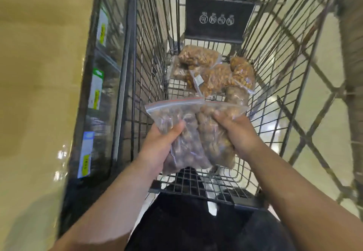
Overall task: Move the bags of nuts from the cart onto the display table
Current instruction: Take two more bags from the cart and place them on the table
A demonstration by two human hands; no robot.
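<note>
– Slippage worries us: our left hand [159,144] grips a bag of dark nuts [184,148] and our right hand [239,134] grips a paler bag [213,132], both by slick plastic, above the cart [149,54].
– We agree; if a zip seal [176,101] pops, nuts drop through the wires [196,182]. What else is inside?
– We see several more nut bags [214,73] heaped at the cart's far end; the worktop [39,73] lies to our left.

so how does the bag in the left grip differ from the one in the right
The left bag holds darker, purplish-brown nuts; the right bag holds paler tan ones. The left bag's nuts look rounder, the right bag's longer, though blurry. Both are clear zip bags with a red seal line, held over the cart.
</note>
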